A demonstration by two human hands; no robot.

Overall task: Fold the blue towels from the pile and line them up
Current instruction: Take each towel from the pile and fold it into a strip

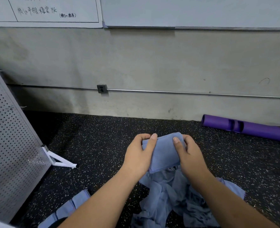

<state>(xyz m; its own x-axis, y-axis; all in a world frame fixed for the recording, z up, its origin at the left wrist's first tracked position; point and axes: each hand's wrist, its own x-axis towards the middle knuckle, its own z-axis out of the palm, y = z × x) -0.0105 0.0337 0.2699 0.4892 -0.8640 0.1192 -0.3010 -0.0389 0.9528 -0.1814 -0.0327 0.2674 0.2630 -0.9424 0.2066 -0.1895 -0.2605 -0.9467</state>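
One folded blue towel (163, 153), held in air between both hands, just above crumpled pile (177, 201) on floor (103, 145). Left hand (136, 156): grip clenched on towel's left edge, thumb on top, fingers curled behind. Right hand (189, 156): grip likewise clenched on right edge, thumb pressed on top face. Pile: tangled, number of cloths impossible to tell. Row of folded towels (73, 205) on floor at lower left, about three visible, rest hidden behind left forearm. One purple roller (254, 130) by wall, far right. One perforated metal panel (9, 145) at left.
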